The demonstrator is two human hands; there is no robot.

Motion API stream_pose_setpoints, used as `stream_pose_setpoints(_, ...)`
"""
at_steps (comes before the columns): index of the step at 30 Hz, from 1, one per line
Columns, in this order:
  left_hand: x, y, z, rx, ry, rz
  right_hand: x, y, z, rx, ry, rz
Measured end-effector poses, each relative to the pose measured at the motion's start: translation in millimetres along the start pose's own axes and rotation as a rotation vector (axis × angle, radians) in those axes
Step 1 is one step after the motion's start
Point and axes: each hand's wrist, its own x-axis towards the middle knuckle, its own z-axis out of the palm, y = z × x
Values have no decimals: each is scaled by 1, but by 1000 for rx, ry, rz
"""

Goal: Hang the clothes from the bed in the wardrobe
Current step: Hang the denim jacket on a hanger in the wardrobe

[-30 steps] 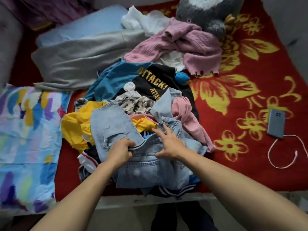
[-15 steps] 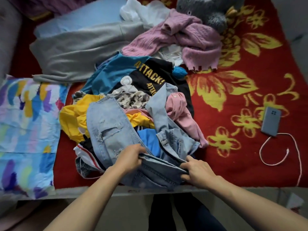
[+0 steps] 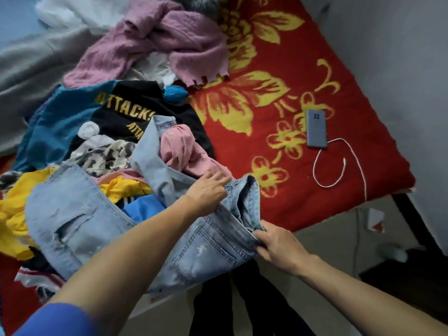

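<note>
Just the head view here, looking down at the bed (image 3: pixel 266 57) with its red blanket and big yellow flowers.

The jeans (image 3: pixel 208 246), light blue and ripped, are at the near edge of the bed on top of the clothes pile. The seat and back pocket face up and hang a bit over the edge, and one leg runs off to the left over the heap. The left hand (image 3: pixel 208 192) reaches in from the lower left on a bare arm with a blue sleeve (image 3: pixel 55 321). Its fingers are pretty much straight and close together, lying flat on the denim by the waistband. The thumb is hidden, so I can't say it's gripping anything. The right hand (image 3: pixel 276 243) is at the bed's edge, fingers and thumb curled in and pinching the folded waistband of the jeans.

The rest of the pile is behind and under the jeans:
- a pink garment (image 3: pixel 181 146) bunched up just past the left hand
- a black and teal shirt (image 3: pixel 126 110) with "ATTACK!" in yellow letters
- a camo-print piece (image 3: pixel 106 156)
- something yellow (image 3: pixel 14 214) on the left
- a bright blue bit (image 3: pixel 143 207) peeking out under the denim

Further back there's a pink knit sweater (image 3: pixel 169 42) and a grey garment (image 3: pixel 29 69). Off to the right, well apart from the clothes, a phone (image 3: pixel 316 128) lies face down on the blanket with a white cable (image 3: pixel 339 166) looped next to it.
</note>
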Motion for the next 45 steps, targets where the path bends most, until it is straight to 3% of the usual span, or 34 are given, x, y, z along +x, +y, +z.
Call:
stream_pose_setpoints(3, 26, 19, 0, -49, -7, 63, -17, 14, 7, 33, 46, 46)
stream_pose_setpoints(7, 58, 43, -11, 9, 57, 234, -37, 29, 6, -6, 132, -35)
stream_pose_setpoints(11, 87, 62, -26, 106, -46, 391, -53, 44, -6, -79, 147, -124)
stream_pose_setpoints(15, 76, 73, -39, -35, -147, 329, -67, 49, -23, -118, 168, -207)
stream_pose_setpoints(21, 62, 76, -62, -140, 89, 229, -72, 45, -54, -216, 135, -328)
stream_pose_setpoints(25, 65, 77, -98, -93, -21, 217, -73, 36, -82, -311, 138, -381)
stream_pose_setpoints(28, 50, 62, -117, -121, -1, 113, -75, 34, -103, -357, 160, -358)
stream_pose_setpoints(34, -34, 5, -143, -189, 264, -128, -50, 34, -156, -327, 328, -238)
stream_pose_setpoints(39, -132, -14, -194, -310, 443, -474, -22, -30, -229, -225, 481, -360)
stream_pose_setpoints(45, -267, -4, -268, -344, 762, -678, -26, -141, -307, -38, 649, -533)
